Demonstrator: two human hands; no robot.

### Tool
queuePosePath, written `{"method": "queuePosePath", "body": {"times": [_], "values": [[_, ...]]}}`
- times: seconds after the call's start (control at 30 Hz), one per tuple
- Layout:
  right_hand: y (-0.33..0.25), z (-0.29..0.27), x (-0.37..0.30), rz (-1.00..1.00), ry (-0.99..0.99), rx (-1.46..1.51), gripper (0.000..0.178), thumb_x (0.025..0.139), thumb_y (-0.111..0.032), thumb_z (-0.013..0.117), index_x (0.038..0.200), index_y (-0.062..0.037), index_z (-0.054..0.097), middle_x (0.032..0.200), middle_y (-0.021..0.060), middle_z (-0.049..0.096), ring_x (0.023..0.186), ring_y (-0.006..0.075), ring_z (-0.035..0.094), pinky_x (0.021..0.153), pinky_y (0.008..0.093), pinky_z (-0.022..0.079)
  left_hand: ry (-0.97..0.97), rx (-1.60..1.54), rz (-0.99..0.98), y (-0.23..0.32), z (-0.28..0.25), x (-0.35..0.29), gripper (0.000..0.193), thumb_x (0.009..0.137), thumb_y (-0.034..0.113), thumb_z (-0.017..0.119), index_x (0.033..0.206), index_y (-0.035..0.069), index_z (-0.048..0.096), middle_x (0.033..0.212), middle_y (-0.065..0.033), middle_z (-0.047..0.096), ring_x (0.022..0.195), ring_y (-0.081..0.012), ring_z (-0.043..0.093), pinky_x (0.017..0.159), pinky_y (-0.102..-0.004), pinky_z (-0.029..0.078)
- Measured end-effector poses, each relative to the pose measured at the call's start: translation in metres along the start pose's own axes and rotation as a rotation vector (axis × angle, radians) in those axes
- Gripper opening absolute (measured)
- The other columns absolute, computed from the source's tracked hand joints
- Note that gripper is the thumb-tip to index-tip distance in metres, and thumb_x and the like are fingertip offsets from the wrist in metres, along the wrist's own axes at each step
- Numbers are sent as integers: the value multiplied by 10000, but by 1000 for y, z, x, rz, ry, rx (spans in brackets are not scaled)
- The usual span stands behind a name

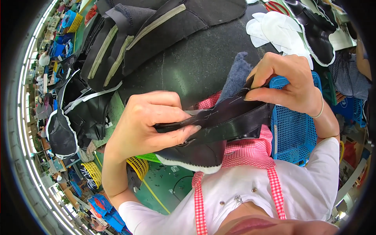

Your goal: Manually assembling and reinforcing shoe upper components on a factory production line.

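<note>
A black leather boot upper point(225, 127) is stretched between my two hands above the near side of the work table. My left hand point(156, 121) pinches one end of its edge between thumb and fingers. At the other end, my right hand point(284, 82) grips the edge between thumb and bent fingers. Blue fleece lining point(235, 74) sticks up behind the held edge. Below my left hand hangs the lower part of the upper, with a white jagged rim point(190, 164). The inside of the upper is mostly hidden.
On the dark table point(168, 74) lie black upper pieces point(172, 33) with pale strips. White shaped pieces point(276, 31), red-handled scissors point(278, 7) and white-rimmed uppers point(319, 35) sit far right. More uppers point(62, 135) lie left. A blue basket point(293, 133) stands beside my right arm.
</note>
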State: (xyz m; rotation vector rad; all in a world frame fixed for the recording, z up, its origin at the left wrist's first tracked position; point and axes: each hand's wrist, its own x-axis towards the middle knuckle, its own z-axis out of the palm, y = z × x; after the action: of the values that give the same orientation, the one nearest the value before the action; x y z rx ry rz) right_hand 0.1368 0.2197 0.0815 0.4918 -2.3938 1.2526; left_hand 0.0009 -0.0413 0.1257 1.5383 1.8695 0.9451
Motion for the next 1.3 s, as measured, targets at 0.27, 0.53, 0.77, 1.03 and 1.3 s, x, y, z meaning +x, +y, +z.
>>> {"method": "queuePosePath", "body": {"times": [0.27, 0.53, 0.77, 1.03, 1.3], "values": [[-19, -5, -3, 1, -18, -175, 276, 684, -59, 887, 784, -36, 632, 744, 76, 684, 676, 194, 701, 588, 247, 515, 213, 421, 70, 15, 31, 14, 214, 672, 120, 822, 819, 32, 693, 640, -42, 538, 574, -205, 525, 505, -319, 358], [-11, -5, -7, 270, 10, 509, 186, 801, 29, 790, 876, -12, 624, 895, 34, 671, 785, 74, 676, 698, 212, 556, 177, 356, 68, 12, 29, 8, 179, 736, 95, 781, 864, 21, 679, 727, -90, 624, 612, -252, 606, 541, -337, 466], [-6, -5, -6, 254, 18, 468, 232, 739, 23, 830, 848, -18, 629, 850, 89, 679, 824, 146, 668, 727, 263, 530, 117, 315, 109, 10, 25, 13, 152, 748, 58, 762, 866, 14, 678, 705, -101, 607, 597, -269, 589, 543, -339, 452], [-10, -1, 22, 16, -145, 196, 252, 690, -125, 872, 855, -40, 702, 783, 15, 626, 688, 153, 514, 633, 295, 389, 82, 423, 33, 13, 18, 16, 142, 773, 114, 763, 883, 49, 700, 707, -84, 645, 578, -243, 604, 548, -310, 446], [-2, -61, 35, -468, 148, -799, 289, 584, -88, 833, 826, -17, 690, 685, 49, 535, 679, 222, 535, 616, 338, 417, 486, 834, 266, -37, -59, -32, 268, 664, -12, 780, 926, 20, 733, 931, -85, 743, 866, -254, 711, 779, -334, 566]]}}
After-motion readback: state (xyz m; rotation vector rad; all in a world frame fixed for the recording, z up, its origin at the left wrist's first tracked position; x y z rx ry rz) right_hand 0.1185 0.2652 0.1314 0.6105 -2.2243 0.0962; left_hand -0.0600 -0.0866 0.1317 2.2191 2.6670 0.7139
